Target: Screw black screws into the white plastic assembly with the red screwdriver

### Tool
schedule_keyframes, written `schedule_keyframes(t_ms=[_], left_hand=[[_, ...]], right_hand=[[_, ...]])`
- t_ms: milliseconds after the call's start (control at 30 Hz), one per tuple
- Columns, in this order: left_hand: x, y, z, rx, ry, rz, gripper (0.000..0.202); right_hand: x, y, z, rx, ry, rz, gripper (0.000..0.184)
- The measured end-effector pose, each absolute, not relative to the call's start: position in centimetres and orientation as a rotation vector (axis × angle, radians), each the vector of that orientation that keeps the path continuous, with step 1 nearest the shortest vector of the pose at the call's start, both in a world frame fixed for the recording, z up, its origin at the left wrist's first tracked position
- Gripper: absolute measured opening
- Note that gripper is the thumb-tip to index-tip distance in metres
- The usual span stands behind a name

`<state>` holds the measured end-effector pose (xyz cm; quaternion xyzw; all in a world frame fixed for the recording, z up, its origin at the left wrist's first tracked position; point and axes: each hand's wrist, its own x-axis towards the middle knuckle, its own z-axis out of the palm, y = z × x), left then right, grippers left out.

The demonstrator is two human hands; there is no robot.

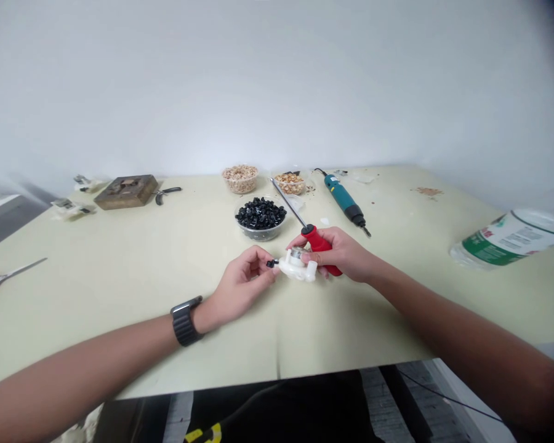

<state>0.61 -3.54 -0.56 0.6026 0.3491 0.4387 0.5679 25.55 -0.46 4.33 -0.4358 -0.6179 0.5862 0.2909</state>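
My left hand (240,282), with a dark watch on the wrist, pinches a small black part (271,263) against the left side of a white plastic piece (297,267) that rests on the table. My right hand (346,255) is closed round the red handle of a screwdriver (321,246) whose long metal shaft points up and away to the left. That same hand's fingers also touch the white piece from the right.
A tub of black parts (260,218) stands just beyond the hands, with two tubs of tan bits (240,178) behind it. A teal electric screwdriver (345,200), a bottle lying on its side (512,237), a brown block (127,191), pliers (166,194) and red-handled scissors (2,280) lie around.
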Motion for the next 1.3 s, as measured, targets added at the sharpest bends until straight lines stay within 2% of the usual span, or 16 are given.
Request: schedule_keyframes(t_ms=[467, 767, 900, 1133, 1300], left_hand=[[0.4, -3.7, -0.3, 1.585, 0.754, 0.969, 0.037], [-0.6, -3.7, 0.9, 1.971, 0.83, 0.986, 0.035], [-1.0, -3.5, 1.4, 2.016, 0.786, 1.007, 0.031], [-1.5, -3.8, 5.5, 2.182, 0.805, 1.067, 0.025], [-7.4, -1.8, 8.7, 2.148, 0.958, 1.342, 0.023]], right_hand=[[25.4, -0.7, 3.4, -1.235, -1.549, 1.592, 0.063], [25.5, -1.1, 2.7, -1.293, -1.504, 1.665, 0.07], [25.5, -1.4, 2.3, -1.315, -1.502, 1.632, 0.062], [25.2, -2.2, 2.5, -1.313, -1.432, 1.579, 0.057], [25.7, -2.1, 2.7, -1.25, -1.475, 1.525, 0.046]])
